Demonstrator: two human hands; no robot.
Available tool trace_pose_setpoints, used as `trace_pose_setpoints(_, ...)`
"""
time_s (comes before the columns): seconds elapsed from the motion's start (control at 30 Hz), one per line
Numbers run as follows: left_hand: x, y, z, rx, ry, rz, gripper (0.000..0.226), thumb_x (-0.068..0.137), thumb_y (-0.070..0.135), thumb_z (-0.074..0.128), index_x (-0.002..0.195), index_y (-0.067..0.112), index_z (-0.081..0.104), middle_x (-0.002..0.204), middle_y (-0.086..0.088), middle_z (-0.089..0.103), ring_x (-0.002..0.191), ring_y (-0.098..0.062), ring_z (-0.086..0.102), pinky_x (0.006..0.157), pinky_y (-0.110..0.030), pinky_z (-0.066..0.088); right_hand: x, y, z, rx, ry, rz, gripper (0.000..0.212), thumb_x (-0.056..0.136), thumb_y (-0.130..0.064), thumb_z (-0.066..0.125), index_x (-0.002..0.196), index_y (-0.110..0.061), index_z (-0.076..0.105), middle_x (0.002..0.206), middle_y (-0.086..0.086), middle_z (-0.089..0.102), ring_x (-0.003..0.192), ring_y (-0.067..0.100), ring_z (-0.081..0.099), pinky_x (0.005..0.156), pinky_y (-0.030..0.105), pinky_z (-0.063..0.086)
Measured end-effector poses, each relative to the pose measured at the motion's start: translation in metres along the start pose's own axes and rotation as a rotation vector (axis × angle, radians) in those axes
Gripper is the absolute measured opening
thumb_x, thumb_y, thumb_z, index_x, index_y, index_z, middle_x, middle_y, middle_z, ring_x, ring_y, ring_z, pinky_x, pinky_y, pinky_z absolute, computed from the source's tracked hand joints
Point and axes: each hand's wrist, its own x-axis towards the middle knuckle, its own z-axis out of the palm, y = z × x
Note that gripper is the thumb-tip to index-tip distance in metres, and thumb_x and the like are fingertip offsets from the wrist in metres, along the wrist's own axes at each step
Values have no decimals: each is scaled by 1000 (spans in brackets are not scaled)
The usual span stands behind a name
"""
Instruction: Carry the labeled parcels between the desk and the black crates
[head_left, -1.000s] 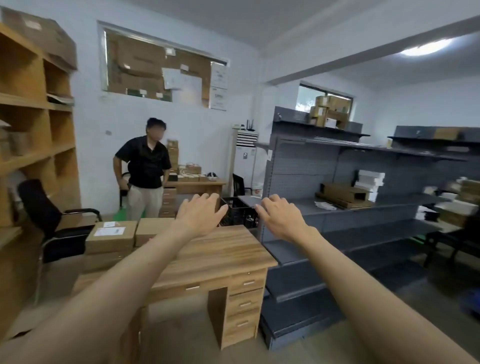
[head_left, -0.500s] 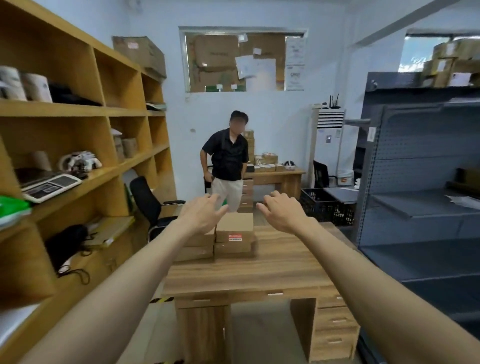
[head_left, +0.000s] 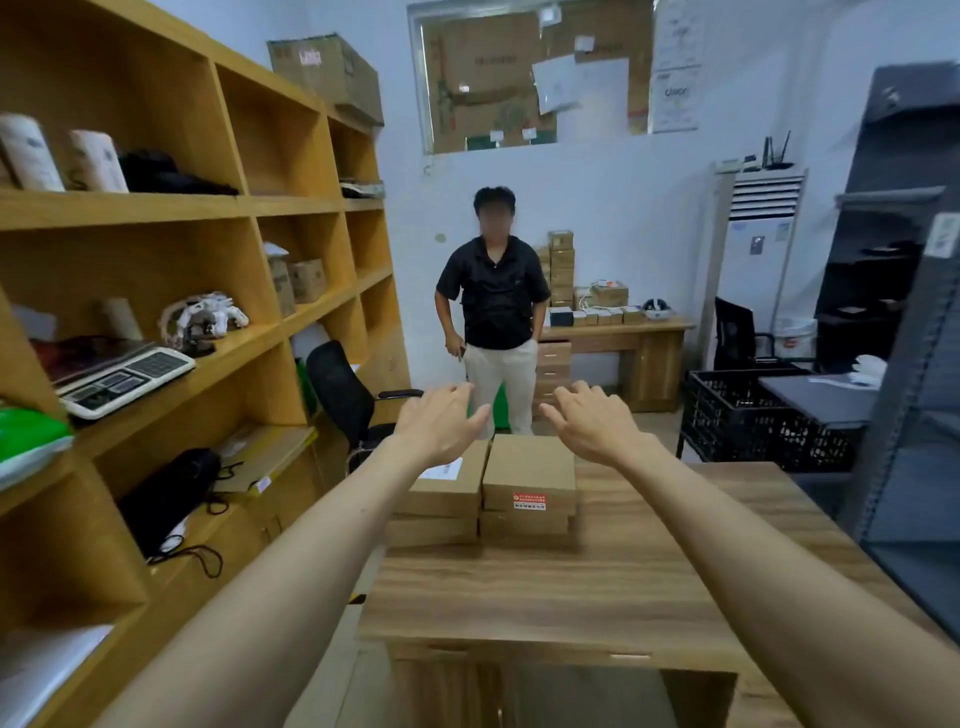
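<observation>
Both arms are extended forward over the wooden table (head_left: 597, 587). The left hand (head_left: 441, 423) is held above the far left stack, fingers spread and relaxed, nothing gripped. The right hand (head_left: 592, 421) is held above the far edge of the right stack, fingers likewise spread, nothing gripped. Whether either hand touches a box cannot be told.

Four brown parcels are seen at the far end of the table in two stacks of two, set side by side and touching. The top left parcel (head_left: 447, 488) is partly covered by the left wrist; a white label is visible on its top. The top right parcel (head_left: 530, 467) carries a red and white label (head_left: 529, 502) on its near face.

A black crate (head_left: 748, 415) is located on the floor to the right, beyond the table. A person in a black shirt (head_left: 493, 296) is observed standing behind the table. Wooden shelving (head_left: 291, 208) is noted along the left wall.
</observation>
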Motion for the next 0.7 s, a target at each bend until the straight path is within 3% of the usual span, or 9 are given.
trace_pose_setpoints(0.17, 54, -24, 45, -7, -60, -8, 56, 105, 51, 31, 148, 18, 42, 143, -10, 54, 126, -32, 52, 94, -45, 44, 54, 8, 43, -38, -30, 6, 46, 105, -47, 30, 122, -12, 55, 126, 16, 57, 113, 34, 57, 89, 46, 44)
trace_pose_setpoints(0.57, 228, -84, 140, -141, -131, 80, 53, 106, 51, 31, 143, 16, 43, 135, -12, 58, 121, -34, 54, 90, -46, 46, 203, 26, 128, -46, -170, 136, 53, 103, -53, 31, 134, -13, 49, 133, 17, 55, 119, 36, 55, 94, 47, 44)
trace_pose_setpoints(0.7, 282, -100, 183, -194, -172, 86, 59, 105, 53, 31, 153, 18, 36, 146, -12, 52, 131, -33, 50, 98, -46, 44, 243, 44, 170, -60, -231, 206, 55, 103, -53, 33, 137, -13, 48, 136, 16, 54, 122, 36, 54, 95, 46, 43)
